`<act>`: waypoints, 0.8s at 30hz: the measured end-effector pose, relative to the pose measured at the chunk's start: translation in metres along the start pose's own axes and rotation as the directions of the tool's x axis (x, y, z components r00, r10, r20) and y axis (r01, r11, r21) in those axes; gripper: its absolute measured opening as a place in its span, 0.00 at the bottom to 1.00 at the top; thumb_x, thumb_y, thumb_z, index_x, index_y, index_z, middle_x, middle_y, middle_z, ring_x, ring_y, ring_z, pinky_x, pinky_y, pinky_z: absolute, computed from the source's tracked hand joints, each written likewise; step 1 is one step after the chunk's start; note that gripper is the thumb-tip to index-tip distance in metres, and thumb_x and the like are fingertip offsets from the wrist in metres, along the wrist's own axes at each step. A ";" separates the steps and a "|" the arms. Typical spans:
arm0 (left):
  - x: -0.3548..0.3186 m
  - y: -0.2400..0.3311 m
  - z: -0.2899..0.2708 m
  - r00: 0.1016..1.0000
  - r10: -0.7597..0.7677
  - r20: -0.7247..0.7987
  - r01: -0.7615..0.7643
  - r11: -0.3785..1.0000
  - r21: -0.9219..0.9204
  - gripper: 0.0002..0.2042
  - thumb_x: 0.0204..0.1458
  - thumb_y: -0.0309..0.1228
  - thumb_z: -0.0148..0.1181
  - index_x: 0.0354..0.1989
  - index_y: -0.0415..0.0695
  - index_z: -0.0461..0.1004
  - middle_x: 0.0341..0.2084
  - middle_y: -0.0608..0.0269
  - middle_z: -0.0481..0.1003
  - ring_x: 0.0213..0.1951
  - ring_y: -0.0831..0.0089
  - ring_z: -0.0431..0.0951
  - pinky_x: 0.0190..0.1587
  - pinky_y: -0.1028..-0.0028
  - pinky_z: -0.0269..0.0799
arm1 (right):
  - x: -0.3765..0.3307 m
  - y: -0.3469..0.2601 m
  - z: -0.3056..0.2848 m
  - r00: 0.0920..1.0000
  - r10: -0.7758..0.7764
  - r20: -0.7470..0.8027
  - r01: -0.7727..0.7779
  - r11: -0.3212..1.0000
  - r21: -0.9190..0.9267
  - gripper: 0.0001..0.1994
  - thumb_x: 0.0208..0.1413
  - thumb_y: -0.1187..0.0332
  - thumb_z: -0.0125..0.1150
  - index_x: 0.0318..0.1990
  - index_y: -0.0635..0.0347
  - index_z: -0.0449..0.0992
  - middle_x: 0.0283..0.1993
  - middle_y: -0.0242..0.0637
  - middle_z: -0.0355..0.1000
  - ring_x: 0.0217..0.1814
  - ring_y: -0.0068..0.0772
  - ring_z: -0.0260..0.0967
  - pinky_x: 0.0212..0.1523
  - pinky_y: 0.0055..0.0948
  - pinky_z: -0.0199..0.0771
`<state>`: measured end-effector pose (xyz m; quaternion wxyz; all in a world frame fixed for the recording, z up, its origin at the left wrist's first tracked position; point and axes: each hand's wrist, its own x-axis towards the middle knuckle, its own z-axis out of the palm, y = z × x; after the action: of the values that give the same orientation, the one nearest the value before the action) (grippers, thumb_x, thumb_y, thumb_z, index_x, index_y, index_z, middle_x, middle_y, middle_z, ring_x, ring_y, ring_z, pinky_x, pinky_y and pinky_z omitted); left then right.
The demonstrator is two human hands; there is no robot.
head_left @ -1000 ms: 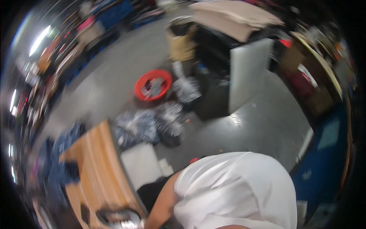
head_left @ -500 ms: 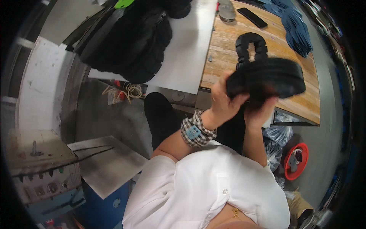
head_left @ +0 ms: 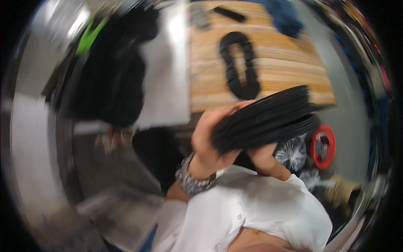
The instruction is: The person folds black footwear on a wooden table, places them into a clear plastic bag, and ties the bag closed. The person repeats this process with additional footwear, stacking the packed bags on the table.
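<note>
Above the wooden desk (head_left: 268,71), both hands hold a thick bundle of black looped bands (head_left: 266,119) raised near the camera.

Left hand (head_left: 208,140), with a beaded bracelet (head_left: 191,180) at the wrist, has its grip closed round the bundle's left end; right hand (head_left: 262,157) supports it from below, grip also closed on the bands, though blur hides the fingertips. The bundle tilts up to the right, clear of the desk. On the desk behind it lies a black oval chain-like loop (head_left: 239,65), with a white sheet (head_left: 166,71) and a dark heap of cloth (head_left: 113,71) to the left; a red basin (head_left: 323,147) sits on the floor at right. To handle this well, keep both grips firm near the ends so the strands stay stacked and none slip loose.
</note>
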<state>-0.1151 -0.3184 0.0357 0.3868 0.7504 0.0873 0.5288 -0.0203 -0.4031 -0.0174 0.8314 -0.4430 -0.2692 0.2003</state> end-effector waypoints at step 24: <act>0.082 -0.109 0.175 0.834 0.234 0.500 -0.223 0.971 -0.083 0.26 0.51 0.34 0.62 0.56 0.34 0.63 0.48 0.44 0.68 0.50 0.51 0.70 0.53 0.59 0.64 | 0.093 -0.081 -0.052 0.655 -0.740 -0.152 0.330 0.462 -0.823 0.27 0.59 0.44 0.49 0.30 0.66 0.66 0.28 0.53 0.67 0.29 0.58 0.66 0.26 0.45 0.66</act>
<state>0.1007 -0.2848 -0.0028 0.3382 0.8636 -0.1131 0.3565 0.0920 -0.4260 0.0522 0.6347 -0.6584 -0.2336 -0.3302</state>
